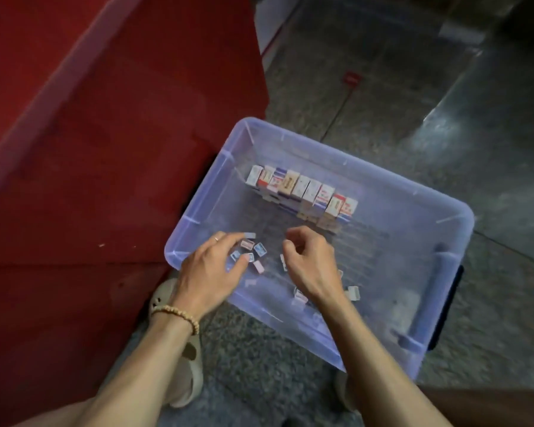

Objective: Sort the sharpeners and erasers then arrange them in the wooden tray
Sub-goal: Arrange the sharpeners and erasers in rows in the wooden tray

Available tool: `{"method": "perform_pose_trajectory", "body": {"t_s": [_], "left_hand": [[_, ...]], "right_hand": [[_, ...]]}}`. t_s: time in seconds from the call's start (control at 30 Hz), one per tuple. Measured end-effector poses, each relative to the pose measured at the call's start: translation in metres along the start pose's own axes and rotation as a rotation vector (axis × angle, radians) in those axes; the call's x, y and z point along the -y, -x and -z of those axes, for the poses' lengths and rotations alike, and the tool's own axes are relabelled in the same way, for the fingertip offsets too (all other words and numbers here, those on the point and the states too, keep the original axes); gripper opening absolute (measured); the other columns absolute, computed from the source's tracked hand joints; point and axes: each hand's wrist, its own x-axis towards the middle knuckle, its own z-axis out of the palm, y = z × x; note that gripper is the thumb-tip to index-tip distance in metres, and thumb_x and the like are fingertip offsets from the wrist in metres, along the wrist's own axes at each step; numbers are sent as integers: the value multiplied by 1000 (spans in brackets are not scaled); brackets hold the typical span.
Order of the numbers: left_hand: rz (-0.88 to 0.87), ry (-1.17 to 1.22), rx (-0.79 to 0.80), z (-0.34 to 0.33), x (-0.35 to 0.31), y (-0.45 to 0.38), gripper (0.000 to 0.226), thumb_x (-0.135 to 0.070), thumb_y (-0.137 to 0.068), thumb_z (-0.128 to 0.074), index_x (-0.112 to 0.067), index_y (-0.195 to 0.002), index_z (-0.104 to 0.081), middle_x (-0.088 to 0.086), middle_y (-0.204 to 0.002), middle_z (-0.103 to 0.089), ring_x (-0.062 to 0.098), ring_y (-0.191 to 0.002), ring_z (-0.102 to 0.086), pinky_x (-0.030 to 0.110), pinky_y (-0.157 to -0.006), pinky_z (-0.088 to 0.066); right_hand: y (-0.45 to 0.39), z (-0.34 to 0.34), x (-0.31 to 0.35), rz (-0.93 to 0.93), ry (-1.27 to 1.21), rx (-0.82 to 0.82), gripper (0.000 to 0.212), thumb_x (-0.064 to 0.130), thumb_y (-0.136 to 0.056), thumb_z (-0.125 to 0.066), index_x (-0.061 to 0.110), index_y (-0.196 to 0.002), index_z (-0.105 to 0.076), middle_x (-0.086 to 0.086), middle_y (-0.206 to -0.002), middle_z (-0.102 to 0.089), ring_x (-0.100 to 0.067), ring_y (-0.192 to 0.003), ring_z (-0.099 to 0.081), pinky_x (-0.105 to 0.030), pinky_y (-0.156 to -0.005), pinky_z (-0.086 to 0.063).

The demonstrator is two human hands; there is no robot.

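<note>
Both hands are down in the translucent plastic bin (367, 192), which sits on the speckled floor (383, 87) beside a red panel (90, 134). No wooden tray shows in this view, so the bin seems to be doing that job here.

Along the bin's far wall stands a tidy row of small boxes (302, 189), upright and touching side by side, with what looks like a second layer below them. That reads as the sorted part.

The left hand (210, 269), with a bead bracelet on its wrist, reaches over a loose cluster of small packets (248, 251) near the bin's left corner; its fingers are spread and lightly curved, tips on or just above the pieces. Whether they are erasers or sharpeners is too blurred to tell.

The right hand (312, 263) hovers mid-bin, fingers curled inward, possibly pinching 1 small piece, though I cannot tell for sure. More stray pieces (352, 292) lie near the bin's front wall by that wrist.

My read: gathering the loose pieces is the step in hand. Next calls for a clean pinch on 1 packet, then standing it at the row's end.
</note>
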Motion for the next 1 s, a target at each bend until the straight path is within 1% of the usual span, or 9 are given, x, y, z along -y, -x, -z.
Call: {"method": "perform_pose_trajectory", "body": {"t_s": [0.13,0.27,0.33,0.43,0.53,0.63,0.77,0.83,1.0], "left_hand": [[-7,-223,-112,-11,12,-2,37,-44,-83,-47,-28,-110,-67,-8,-93,-67,20,-84,-69,30,-60,-47],[3,-271,-144,-16,12,-4,38,-43,-81,-47,-29,-110,-66,-10,-90,-67,17,-80,-68,27,-58,-40],[10,-264,-136,-18,16,-5,38,-44,-81,-46,-30,-111,-66,-11,-92,-66,16,-81,-68,30,-57,-45],[14,-258,-126,-20,18,-6,38,-44,-81,-46,-30,-111,-65,-11,-95,-67,15,-83,-68,33,-58,-48],[22,-243,-137,-22,20,-7,37,-44,-81,-47,-30,-110,-64,-9,-93,-67,16,-82,-68,37,-59,-51],[31,-245,-120,-22,20,-8,37,-44,-80,-47,-31,-111,-63,-11,-93,-66,14,-82,-67,38,-60,-51],[34,-278,-109,-22,19,-8,35,-45,-80,-46,-33,-107,-63,-12,-95,-65,13,-83,-67,34,-60,-49],[37,-277,-116,-22,20,-7,31,-44,-80,-48,-33,-104,-64,-12,-94,-65,13,-83,-66,32,-60,-46],[27,-267,-135,-23,20,-9,27,-41,-80,-50,-31,-100,-65,-11,-90,-66,11,-80,-66,34,-60,-50]], "right_hand": [[-34,-40,-40,-72,176,38,35,23,-87,-52,5,-114,-66,-18,-116,-66,-37,-107,-59,-39,-87,-47],[-60,-74,-82,-291,253,51,41,25,-90,-56,3,-125,-54,-22,-130,-51,-43,-114,-53,-43,-96,-46],[-70,-95,-89,-262,178,164,39,23,-87,-59,4,-122,-56,-20,-127,-52,-37,-104,-57,-33,-90,-46],[-83,-111,-88,-96,189,288,32,21,-84,-55,8,-113,-61,-19,-114,-59,-39,-97,-58,-30,-76,-42],[-85,-101,-97,285,529,159,41,32,-80,-67,9,-113,-61,-18,-109,-58,-41,-95,-57,-42,-74,-47],[-93,-95,-119,686,764,185,67,51,-77,-57,19,-136,-51,-18,-132,-53,-42,-113,-52,-52,-86,-47],[-134,-115,-127,946,891,384,75,47,-77,-66,24,-145,-45,-24,-151,-42,-50,-126,-49,-61,-99,-42],[-146,-131,-121,997,940,440,70,41,-76,-71,22,-141,-52,-27,-147,-44,-52,-125,-49,-62,-99,-41],[-142,-154,-116,1078,841,304,28,32,-88,-68,19,-113,-67,-20,-114,-61,-38,-105,-58,-48,-87,-43]]}}
